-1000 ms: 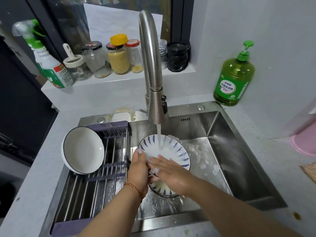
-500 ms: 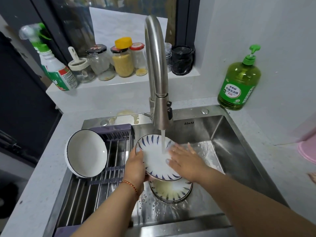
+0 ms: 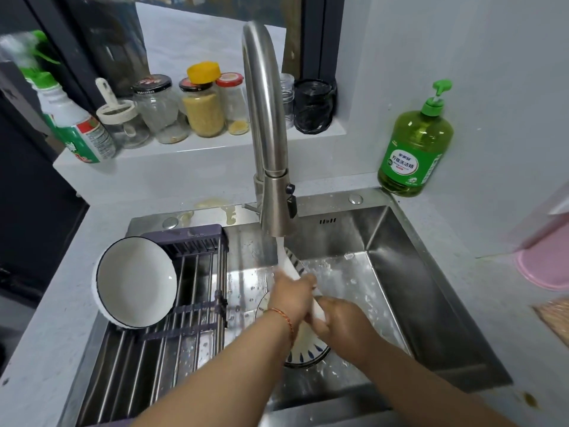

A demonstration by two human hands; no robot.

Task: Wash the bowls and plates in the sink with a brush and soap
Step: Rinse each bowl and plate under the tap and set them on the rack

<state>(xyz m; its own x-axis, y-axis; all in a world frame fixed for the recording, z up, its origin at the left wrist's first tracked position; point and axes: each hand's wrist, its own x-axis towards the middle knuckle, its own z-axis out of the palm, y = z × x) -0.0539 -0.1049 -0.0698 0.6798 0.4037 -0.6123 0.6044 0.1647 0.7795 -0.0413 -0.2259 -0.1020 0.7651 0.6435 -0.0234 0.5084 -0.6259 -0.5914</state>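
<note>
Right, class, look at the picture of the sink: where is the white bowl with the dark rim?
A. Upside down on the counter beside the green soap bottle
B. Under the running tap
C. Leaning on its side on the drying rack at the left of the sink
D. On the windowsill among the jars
C: the white bowl leans on its side on the drying rack, apart from both hands and the running water.

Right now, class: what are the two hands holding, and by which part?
Both hold one blue-patterned plate, tipped on edge under the tap: the left hand grips its upper rim, the right hand its lower edge.
</note>
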